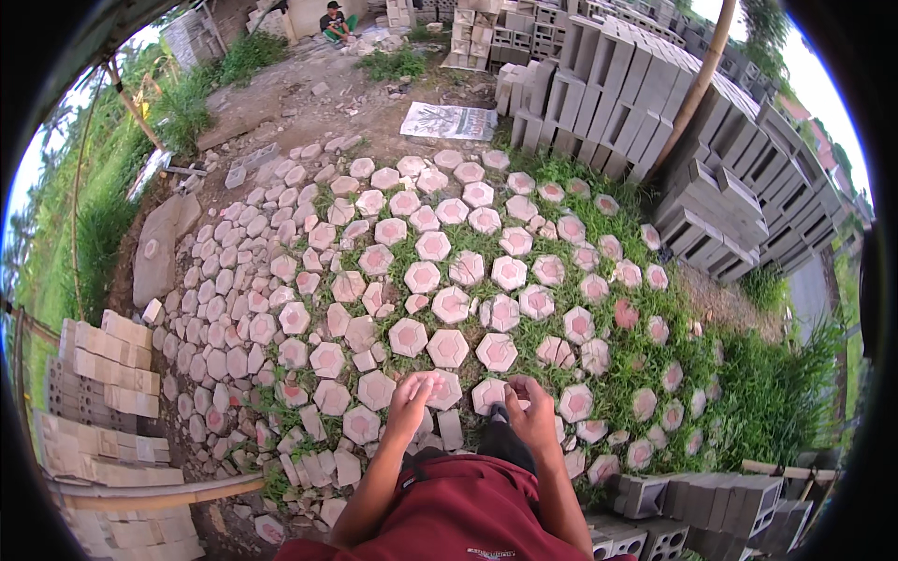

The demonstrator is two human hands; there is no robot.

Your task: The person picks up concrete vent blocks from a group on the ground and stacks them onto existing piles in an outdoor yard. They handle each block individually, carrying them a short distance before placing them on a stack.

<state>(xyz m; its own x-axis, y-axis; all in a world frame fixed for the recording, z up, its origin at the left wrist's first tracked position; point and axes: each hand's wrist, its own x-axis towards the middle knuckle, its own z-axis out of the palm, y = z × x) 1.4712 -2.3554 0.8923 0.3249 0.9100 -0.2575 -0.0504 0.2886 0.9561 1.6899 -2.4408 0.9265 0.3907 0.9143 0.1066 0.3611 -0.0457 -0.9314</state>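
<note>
Both my hands hover in front of my waist, above hexagonal paving blocks laid on grass. My left hand [412, 400] has its fingers loosely bent and pointing inward, with nothing visible in them. Curled more, my right hand [531, 411] leaves a gap between thumb and fingers, and no object shows there. Just beyond the hands lie pale hexagonal pavers with pinkish centres, among them one paver [448, 348] straight ahead and another paver [496, 352] to its right. Neither hand appears to touch them. My dark shoe [499, 411] shows beside the right hand.
Grey concrete blocks [617, 89] are stacked high at the far right, near a slanted wooden pole [697, 89]. Paler blocks [110, 360] stand at the left, and more hollow blocks [720, 505] at lower right. A printed sack [449, 122] lies beyond the pavers. Another person [337, 23] squats far off.
</note>
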